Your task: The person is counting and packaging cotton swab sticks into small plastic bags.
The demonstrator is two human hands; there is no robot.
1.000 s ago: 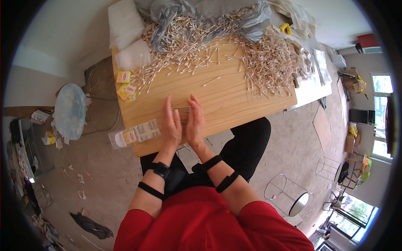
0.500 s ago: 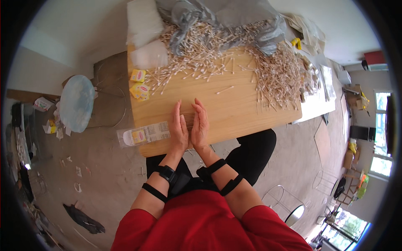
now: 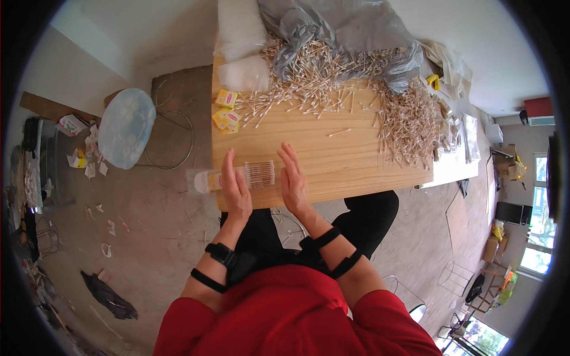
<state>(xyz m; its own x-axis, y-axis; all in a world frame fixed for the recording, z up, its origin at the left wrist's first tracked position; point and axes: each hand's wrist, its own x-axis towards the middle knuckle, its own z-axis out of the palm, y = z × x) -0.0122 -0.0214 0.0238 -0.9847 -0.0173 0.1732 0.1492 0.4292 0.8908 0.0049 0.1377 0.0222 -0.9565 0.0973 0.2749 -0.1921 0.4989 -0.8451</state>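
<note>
A neat row of cotton swabs (image 3: 260, 174) lies near the table's front edge, between my two upright hands. My left hand (image 3: 237, 188) has its fingers stretched out and stands across a clear plastic packet (image 3: 200, 181) with a yellow-and-white card, hiding part of it. Whether its edge touches the packet is hard to tell. My right hand (image 3: 294, 185) is open too, its palm facing the swabs with a small gap of wood between. Neither hand grips anything.
Loose cotton swabs (image 3: 409, 124) are heaped at the back and right of the wooden table (image 3: 344, 163), under a grey plastic bag (image 3: 368, 26). Yellow cards (image 3: 225, 118) and stacked clear bags (image 3: 243, 74) sit at the left. A stool (image 3: 126, 127) stands left of the table.
My hands have moved apart, the left one leftward over the packet, the right one off the swabs. The swab row now shows in full between them. The whole view has shifted slightly.
</note>
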